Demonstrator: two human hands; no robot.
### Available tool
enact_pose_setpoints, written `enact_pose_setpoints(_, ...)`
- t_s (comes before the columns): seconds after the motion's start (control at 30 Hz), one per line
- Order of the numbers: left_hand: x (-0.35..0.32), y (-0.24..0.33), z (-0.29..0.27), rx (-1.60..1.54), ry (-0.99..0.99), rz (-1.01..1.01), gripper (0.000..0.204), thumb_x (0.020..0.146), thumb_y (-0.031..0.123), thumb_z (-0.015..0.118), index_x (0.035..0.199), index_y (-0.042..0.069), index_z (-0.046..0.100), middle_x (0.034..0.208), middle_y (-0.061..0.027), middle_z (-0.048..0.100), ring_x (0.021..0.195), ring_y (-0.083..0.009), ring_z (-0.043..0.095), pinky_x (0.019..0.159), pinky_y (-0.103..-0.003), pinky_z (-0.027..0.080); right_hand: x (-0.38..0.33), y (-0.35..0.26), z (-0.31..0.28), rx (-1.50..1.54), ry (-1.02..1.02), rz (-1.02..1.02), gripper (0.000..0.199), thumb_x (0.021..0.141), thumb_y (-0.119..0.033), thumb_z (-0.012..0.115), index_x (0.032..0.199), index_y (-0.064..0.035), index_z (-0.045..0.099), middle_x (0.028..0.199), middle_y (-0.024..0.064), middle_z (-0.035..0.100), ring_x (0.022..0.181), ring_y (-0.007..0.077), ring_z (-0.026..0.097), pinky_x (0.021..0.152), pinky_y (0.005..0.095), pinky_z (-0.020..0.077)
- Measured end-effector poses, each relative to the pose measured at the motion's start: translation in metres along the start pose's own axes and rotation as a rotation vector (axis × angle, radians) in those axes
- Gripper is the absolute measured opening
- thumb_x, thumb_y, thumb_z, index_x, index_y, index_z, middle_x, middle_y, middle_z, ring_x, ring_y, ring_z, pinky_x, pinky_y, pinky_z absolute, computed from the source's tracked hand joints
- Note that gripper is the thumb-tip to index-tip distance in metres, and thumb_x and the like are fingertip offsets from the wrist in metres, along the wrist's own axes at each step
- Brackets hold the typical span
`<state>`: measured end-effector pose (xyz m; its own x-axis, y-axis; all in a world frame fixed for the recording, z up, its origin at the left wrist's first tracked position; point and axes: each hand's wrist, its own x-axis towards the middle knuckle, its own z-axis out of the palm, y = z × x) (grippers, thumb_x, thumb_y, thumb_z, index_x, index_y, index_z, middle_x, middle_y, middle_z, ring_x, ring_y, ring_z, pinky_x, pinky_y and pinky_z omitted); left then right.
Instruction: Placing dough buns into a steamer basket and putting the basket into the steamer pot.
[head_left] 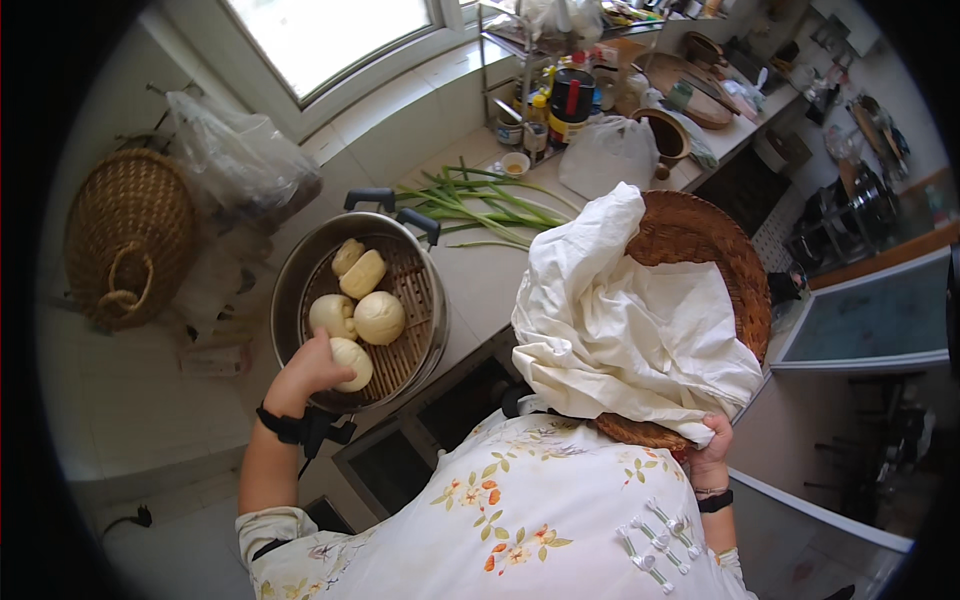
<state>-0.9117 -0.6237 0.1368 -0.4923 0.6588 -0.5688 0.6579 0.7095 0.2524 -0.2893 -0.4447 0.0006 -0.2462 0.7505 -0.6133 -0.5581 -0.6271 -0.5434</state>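
Note:
A round metal steamer pot (436, 340) with black handles stands on the counter at the left. Several pale steamed buns (380, 318) sit on its slatted brown rack (408, 372). My left hand (312, 372) reaches over the pot's near rim, its fingers closed around the nearest bun (353, 362). At the right, my right hand (712, 452) grips the near rim of a brown woven basket (700, 222), along with the edge of a cream cloth (630, 320). That cloth lies bunched over the basket and hides most of its inside.
Green onions (485, 205) lie behind the pot. Beyond them are a small bowl (515, 164), a white plastic bag (610, 155), bottles and jars (568, 105), and a brown pot (662, 135). On the left wall hang a wicker basket (130, 235) and plastic bags (240, 155).

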Motion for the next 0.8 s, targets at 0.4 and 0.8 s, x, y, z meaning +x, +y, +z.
enact_pose_setpoints(0.4, 0.037, 0.147, 0.059, -0.529, 0.046, 0.719, 0.076, 0.088, 0.033, 0.069, 0.146, 0.0, 0.032, 0.143, -0.0208, 0.044, 0.131, -0.0314, 0.046, 0.104, -0.042, 0.037, 0.05, 0.052, -0.073, 0.145, 0.058, -0.203, 0.057, 0.07, -0.009, 0.055, 0.125, 0.0028, 0.053, 0.108, 0.0183, 0.066, 0.094, 0.0322, 0.067, 0.086, 0.0419, 0.0558)
enact_pose_setpoints(0.8, 0.152, 0.414, 0.202, -1.559, -0.466, 0.534, 0.034, 0.093, 0.008, 0.054, 0.126, 0.004, 0.053, 0.118, -0.0132, 0.063, 0.103, -0.0287, 0.063, 0.092, -0.045, 0.052, 0.072, -0.021, -0.093, 0.015, 0.238, -0.623, 0.049, 0.067, -0.001, 0.055, 0.115, 0.0036, 0.059, 0.103, 0.0107, 0.066, 0.092, 0.0239, 0.064, 0.084, 0.0352, 0.0525)
